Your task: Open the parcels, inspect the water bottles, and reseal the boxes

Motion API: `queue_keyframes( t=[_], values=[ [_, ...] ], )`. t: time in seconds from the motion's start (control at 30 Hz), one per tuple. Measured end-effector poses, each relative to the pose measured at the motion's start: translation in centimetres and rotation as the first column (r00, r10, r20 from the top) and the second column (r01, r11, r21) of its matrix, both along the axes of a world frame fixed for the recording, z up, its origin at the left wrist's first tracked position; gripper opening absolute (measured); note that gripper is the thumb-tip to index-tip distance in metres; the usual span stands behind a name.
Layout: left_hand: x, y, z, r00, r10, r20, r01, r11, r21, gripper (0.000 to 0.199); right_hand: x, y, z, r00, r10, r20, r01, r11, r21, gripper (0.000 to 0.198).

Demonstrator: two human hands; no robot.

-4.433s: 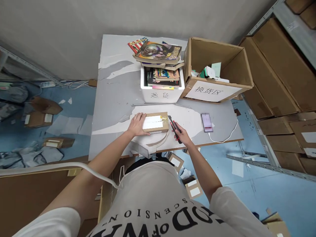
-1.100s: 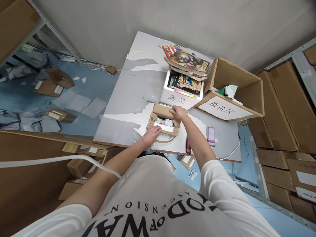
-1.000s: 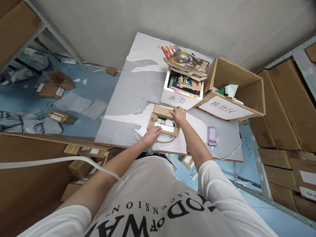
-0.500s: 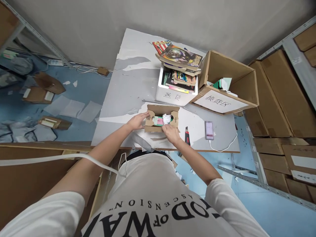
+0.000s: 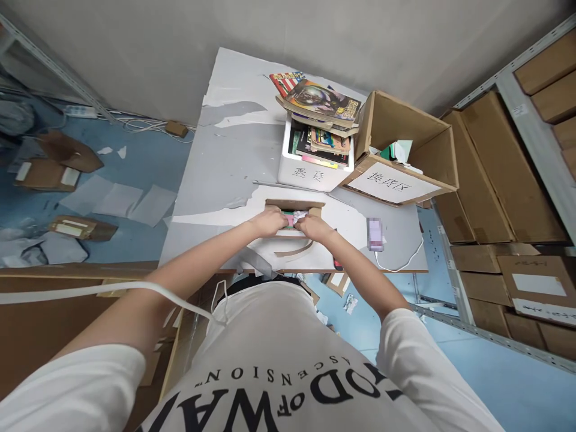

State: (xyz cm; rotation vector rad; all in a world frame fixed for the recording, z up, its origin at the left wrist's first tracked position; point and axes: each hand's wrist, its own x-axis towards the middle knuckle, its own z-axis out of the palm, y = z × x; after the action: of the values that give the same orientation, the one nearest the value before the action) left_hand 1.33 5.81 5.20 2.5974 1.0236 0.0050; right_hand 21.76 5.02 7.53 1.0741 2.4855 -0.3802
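Observation:
A small open cardboard box (image 5: 294,205) lies on the table close to my body. Inside it I see part of a flat pink and green item (image 5: 288,217) and a crumpled white piece, perhaps paper (image 5: 300,214). My left hand (image 5: 271,222) reaches over the left side of the box, its fingers curled down beside the pink and green item. From the right, my right hand (image 5: 314,228) bends its fingers into the box against the crumpled white piece. Both sets of fingertips are partly hidden. A red and black utility knife (image 5: 336,263) is mostly covered by my right forearm.
Behind the small box stand a white bin (image 5: 310,175) heaped with books (image 5: 321,101) and a large open carton (image 5: 407,180) with a handwritten label. A phone (image 5: 375,234) on a white cable lies at right. Shelves of cartons (image 5: 499,174) rise beyond the table.
My left hand has moved from the box's left edge inward over its contents. My right hand has shifted slightly and stays at the crumpled white piece. The view has turned a little.

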Motion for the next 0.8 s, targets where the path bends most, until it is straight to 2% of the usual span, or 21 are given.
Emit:
queue_keyframes(
  t=[0.1,0.17,0.23,0.3,0.4,0.47,0.53,0.63,0.73,0.8],
  values=[
    [2.2,0.9,1.0,0.974,-0.063,-0.219,0.041,0.994,-0.100,0.017,-0.6,1.1,0.4,0.989,0.008,0.150,-0.008,1.000,-0.001,0.026],
    [2.2,0.7,1.7,0.970,-0.040,-0.241,0.033,0.999,-0.033,0.015,0.2,0.9,0.7,0.991,0.008,0.131,-0.012,0.999,0.031,0.021],
    [1.3,-0.2,1.9,0.972,0.021,-0.233,-0.006,0.998,0.064,0.031,1.8,0.2,1.0,0.997,0.009,0.076,-0.014,0.997,0.072,0.023],
    [0.0,-1.4,1.6,0.957,0.151,-0.246,-0.122,0.984,0.128,0.050,3.6,-0.6,1.0,1.000,-0.015,0.015,0.013,0.993,0.115,0.033],
    [-1.5,-3.0,0.5,0.922,0.324,-0.213,-0.299,0.944,0.143,0.078,5.6,-1.8,0.6,0.988,-0.152,-0.026,0.154,0.975,0.163,0.043],
    [-1.9,-3.5,-0.3,0.917,0.363,-0.168,-0.346,0.930,0.121,0.088,5.7,-2.4,0.1,0.973,-0.231,-0.026,0.232,0.957,0.173,0.042],
    [-1.7,-3.7,-0.7,0.922,0.364,-0.136,-0.352,0.930,0.101,0.090,4.8,-2.8,-0.3,0.966,-0.256,-0.020,0.254,0.944,0.210,0.035],
    [-0.9,-3.5,-0.8,0.937,0.326,-0.122,-0.318,0.944,0.087,0.088,1.3,-2.3,-1.2,0.939,-0.343,0.024,0.325,0.907,0.268,0.031],
    [-0.4,-3.4,-0.8,0.949,0.279,-0.150,-0.268,0.959,0.087,0.089,-2.8,-0.2,-2.7,0.855,-0.478,0.200,0.448,0.876,0.177,0.029],
    [-0.3,-3.4,-1.0,0.946,0.282,-0.162,-0.270,0.959,0.088,0.094,-4.3,1.7,-4.0,0.769,-0.572,0.286,0.565,0.817,0.116,0.049]
  ],
)
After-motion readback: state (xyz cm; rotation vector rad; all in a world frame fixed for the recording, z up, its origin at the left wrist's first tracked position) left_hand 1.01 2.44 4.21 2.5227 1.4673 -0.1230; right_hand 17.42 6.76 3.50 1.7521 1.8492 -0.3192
